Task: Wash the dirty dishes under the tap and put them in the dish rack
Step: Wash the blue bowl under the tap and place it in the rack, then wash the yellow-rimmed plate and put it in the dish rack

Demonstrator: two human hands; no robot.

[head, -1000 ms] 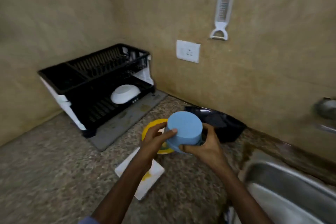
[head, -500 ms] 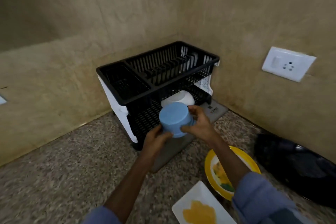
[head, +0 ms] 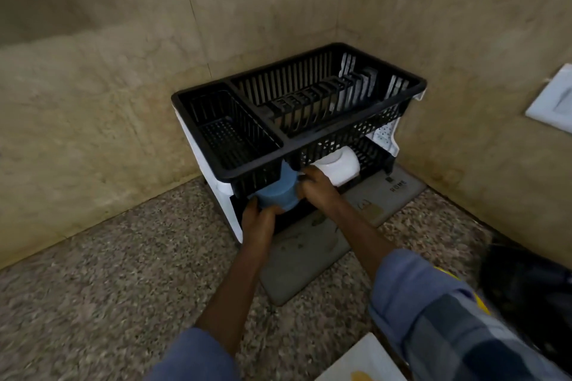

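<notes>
A blue bowl is held at the front opening of the lower tier of the black dish rack, partly under the upper basket. It is turned base-up and tilted, its flat base facing up and toward the camera and its mouth directed down into the rack; its axis is inclined from vertical. The left hand is closed on the near lower edge of the bowl, and the right hand is closed on its right side, fingers curled around the wall. A white bowl is seen in the same lower tier, just beside the right hand, inverted. The front rim of the upper basket overhangs the bowl and hides its far portion. The rack stands in the corner of tiled walls on a grey mat, laid on a speckled stone counter. On the mat the word "HOME" can be read; further marks are too small to make out. A white plate with yellow residue is noted at the lower edge, a dark pan at the right, and a white wall socket on the right wall
</notes>
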